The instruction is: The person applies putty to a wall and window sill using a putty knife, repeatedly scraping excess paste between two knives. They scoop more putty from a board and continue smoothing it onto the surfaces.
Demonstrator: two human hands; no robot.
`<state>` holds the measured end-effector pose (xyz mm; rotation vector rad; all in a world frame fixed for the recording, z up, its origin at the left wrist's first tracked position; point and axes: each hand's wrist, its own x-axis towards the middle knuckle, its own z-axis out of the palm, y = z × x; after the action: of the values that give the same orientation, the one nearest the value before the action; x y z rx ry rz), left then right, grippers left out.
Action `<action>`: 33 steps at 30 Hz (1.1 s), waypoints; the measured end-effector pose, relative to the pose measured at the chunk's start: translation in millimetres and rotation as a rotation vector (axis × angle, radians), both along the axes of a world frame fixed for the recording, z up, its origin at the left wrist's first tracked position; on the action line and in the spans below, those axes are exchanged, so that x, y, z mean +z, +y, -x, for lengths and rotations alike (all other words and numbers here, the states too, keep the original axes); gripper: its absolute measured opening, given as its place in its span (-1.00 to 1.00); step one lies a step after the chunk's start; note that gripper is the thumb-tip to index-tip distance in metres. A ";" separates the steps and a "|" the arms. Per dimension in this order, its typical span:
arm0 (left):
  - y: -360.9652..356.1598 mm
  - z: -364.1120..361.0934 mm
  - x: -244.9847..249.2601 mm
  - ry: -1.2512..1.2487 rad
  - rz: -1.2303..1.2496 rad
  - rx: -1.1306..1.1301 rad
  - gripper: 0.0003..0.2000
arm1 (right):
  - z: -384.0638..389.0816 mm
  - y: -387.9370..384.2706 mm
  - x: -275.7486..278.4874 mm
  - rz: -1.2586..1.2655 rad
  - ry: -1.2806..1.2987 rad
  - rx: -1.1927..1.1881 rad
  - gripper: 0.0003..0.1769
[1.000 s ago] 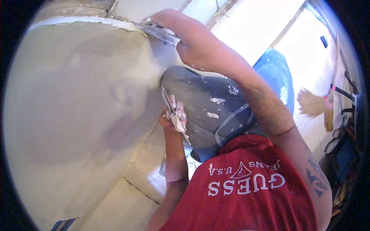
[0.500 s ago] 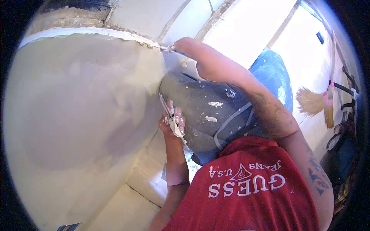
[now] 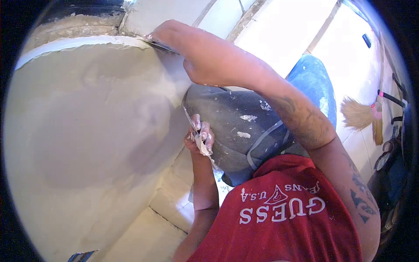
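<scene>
My right hand point(image 3: 174, 37) is closed at the upper edge of the wall, gripping a flat putty knife point(image 3: 168, 50) mostly hidden behind it. The blade touches the rough white strip of filler point(image 3: 91, 41) along that edge. Lower down, my left hand point(image 3: 203, 135) clasps a thin flat plastering blade point(image 3: 190, 118), seen nearly edge-on. Pale wet filler point(image 3: 203, 146) clings to the blade and fingers. This hand is beside my filler-spotted grey trousers point(image 3: 231, 118), close to the smooth beige wall point(image 3: 87, 131).
A straw broom point(image 3: 360, 114) with a pink binding lies at the right, near dark piled items point(image 3: 388, 174). Light tiles point(image 3: 170, 209) show below the wall. Above its edge is a band of dusty panels point(image 3: 161, 13). A small dark object point(image 3: 366, 40) lies at upper right.
My right hand has slid left along the wall's upper edge with the putty knife, and the filler strip there looks smoother. My left hand keeps its hold, barely shifted.
</scene>
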<state>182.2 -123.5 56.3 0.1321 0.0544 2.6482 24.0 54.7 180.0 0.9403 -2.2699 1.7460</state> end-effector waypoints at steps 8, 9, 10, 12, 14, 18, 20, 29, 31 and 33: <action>-0.7 1.1 -3.4 0.027 -0.053 -0.025 -0.78 | -9.8 5.5 -23.0 -0.122 -0.008 0.016 -0.35; -0.1 1.4 -1.8 0.024 -0.045 -0.026 -0.77 | -11.1 5.6 -29.5 -0.111 0.003 0.016 -0.35; 0.8 2.1 0.5 0.022 -0.038 -0.027 -0.77 | -13.1 6.5 -35.0 -0.131 -0.024 0.028 -0.34; 1.3 2.5 2.7 0.015 -0.022 -0.009 -0.77 | -16.9 11.2 -41.7 -0.169 -0.077 0.051 -0.32; 2.8 -0.7 1.3 0.001 -0.011 0.029 -0.77 | -21.1 20.1 -44.0 -0.188 -0.172 0.091 -0.34; 3.1 -1.2 12.2 -0.068 0.121 0.031 -0.72 | -27.2 53.6 -70.1 -0.238 -0.215 0.178 -0.35; -6.2 -20.4 3.5 -0.239 0.276 0.154 -0.65 | -36.2 83.7 -67.3 -0.113 -0.304 0.168 -0.34; 116.9 29.8 76.6 -0.369 0.986 0.422 -0.53 | -107.0 164.2 -35.7 0.552 -0.760 -0.035 -0.30; 125.2 26.6 79.6 -0.407 1.018 0.400 -0.55 | -120.4 163.8 -22.7 0.324 -0.629 -0.077 -0.30; 130.8 25.3 82.0 -0.361 1.013 0.393 -0.56 | -129.2 154.9 -22.1 0.333 -0.513 0.005 -0.30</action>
<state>156.9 7.3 138.4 -0.7455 1.3656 2.6128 153.1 209.6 157.9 0.4710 -2.1102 2.4937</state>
